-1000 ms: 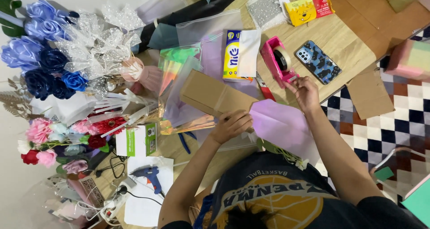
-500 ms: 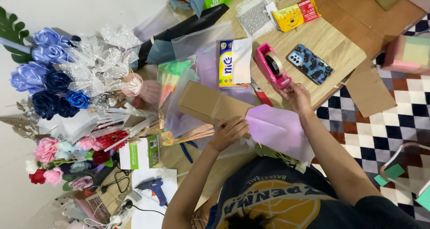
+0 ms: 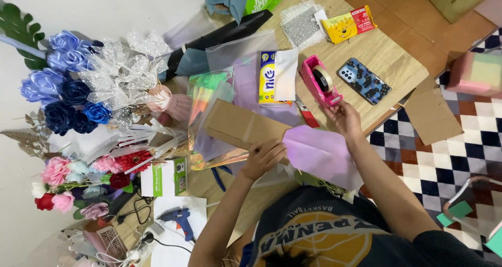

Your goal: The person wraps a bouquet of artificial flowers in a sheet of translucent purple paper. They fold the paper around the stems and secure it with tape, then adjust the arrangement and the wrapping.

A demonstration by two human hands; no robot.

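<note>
Head view, listed relative to the pink tape dispenser (image 3: 320,82):
- Right hand (image 3: 345,118): just below dispenser, fingers pinched; contents cannot be told.
- Left hand (image 3: 263,158): farther left, grasping lilac paper (image 3: 319,154) against the cardboard box (image 3: 243,127), whose long axis runs leftward.

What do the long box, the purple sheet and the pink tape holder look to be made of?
The box looks like plain brown cardboard, matte, with a clear tape strip across it. The purple sheet seems thin wrapping paper or non-woven film: soft creases, slight sheen; hard to tell which. The tape holder looks like glossy moulded pink plastic. The left hand presses the sheet; the right hand reaches the holder.
</note>
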